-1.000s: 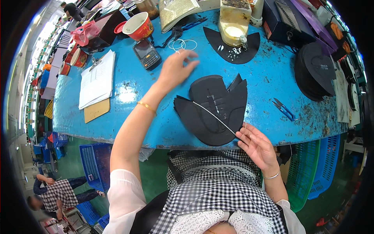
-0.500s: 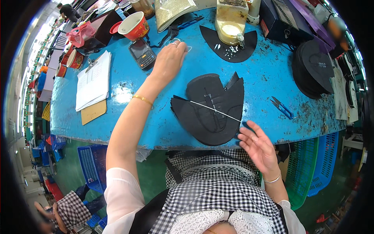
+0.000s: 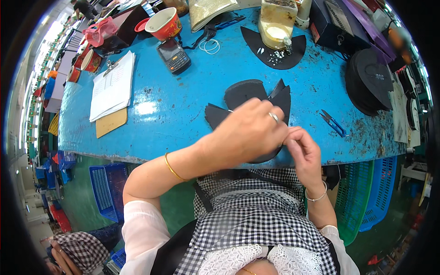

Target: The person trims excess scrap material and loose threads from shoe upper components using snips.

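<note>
A stack of black foam-like cut pieces (image 3: 245, 91) lies near the table's front edge, with notched tips pointing away from me. My left hand (image 3: 254, 130) reaches across it and hides most of its middle. Only a short bit of the white band (image 3: 230, 110) around the stack shows beside that hand. At the stack's right edge, my right hand (image 3: 306, 153) meets the left one, thumb and fingers pinched. Both hands are closed at this spot; whatever lies between the fingertips is hidden.
Loose white bands (image 3: 209, 46) lie by a handheld scanner (image 3: 175, 57). Blue thread snips (image 3: 333, 123) rest to the right, before a pile of black pieces (image 3: 366, 82). At the back, a glue container (image 3: 277, 23) stands on a black piece. A clipboard (image 3: 112, 87) lies left.
My left hand has come back from the loose bands to the stack's right edge. My right hand has moved slightly up and its fingers have closed.
</note>
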Demonstrator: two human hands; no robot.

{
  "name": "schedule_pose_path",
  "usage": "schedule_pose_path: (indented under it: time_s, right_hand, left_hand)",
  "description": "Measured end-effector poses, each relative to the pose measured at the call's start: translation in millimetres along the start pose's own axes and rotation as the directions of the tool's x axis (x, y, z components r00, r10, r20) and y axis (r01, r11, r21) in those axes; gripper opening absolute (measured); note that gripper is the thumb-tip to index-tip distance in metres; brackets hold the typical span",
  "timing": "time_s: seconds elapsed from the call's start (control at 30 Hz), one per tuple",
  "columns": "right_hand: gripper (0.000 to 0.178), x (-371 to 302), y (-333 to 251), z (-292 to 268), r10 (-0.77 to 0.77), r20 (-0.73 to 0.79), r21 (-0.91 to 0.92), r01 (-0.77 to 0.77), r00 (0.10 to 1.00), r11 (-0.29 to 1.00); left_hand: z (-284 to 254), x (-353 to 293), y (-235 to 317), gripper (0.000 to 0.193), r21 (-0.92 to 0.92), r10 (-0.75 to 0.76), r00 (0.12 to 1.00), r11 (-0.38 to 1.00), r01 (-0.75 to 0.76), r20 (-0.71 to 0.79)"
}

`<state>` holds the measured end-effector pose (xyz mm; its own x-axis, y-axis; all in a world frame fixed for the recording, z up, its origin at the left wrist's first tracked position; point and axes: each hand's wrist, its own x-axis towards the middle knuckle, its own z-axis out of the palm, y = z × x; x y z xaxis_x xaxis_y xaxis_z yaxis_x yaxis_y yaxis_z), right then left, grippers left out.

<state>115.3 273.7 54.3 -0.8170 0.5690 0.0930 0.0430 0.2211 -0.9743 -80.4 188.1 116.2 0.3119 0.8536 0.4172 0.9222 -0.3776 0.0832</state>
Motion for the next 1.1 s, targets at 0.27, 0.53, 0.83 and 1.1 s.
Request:
schedule_pose_path:
  time_s: [0.27, 0.53, 0.83, 1.1]
  right_hand:
    - [0.032, 10, 8, 20, -0.088, -0.194, 0.290, 0.143, 0.977, 0.946]
    - [0.005, -3, 0, 13, 0.225, -0.067, 0.285, -0.197, 0.972, 0.938]
    - [0.003, -11, -5, 33, -0.278, 0.048, 0.121, 0.271, 0.959, 0.955]
    - [0.015, 8, 1, 49, 0.024, 0.000, 0.335, -0.023, 1.000, 0.942]
  left_hand:
    - [3, -6, 4, 0.021, -0.113, -0.083, 0.995, 0.990, 0.089, 0.053]
    - [10, -20, 2, 0.010, 0.128, -0.071, 0.996, 0.990, 0.065, 0.046]
    - [6, -14, -49, 0.064, -0.958, -0.615, 0.734, -0.171, 0.232, 0.288]
    - [39, -32, -77, 0.091, -0.496, -0.612, 0.790, 0.677, 0.544, 0.030]
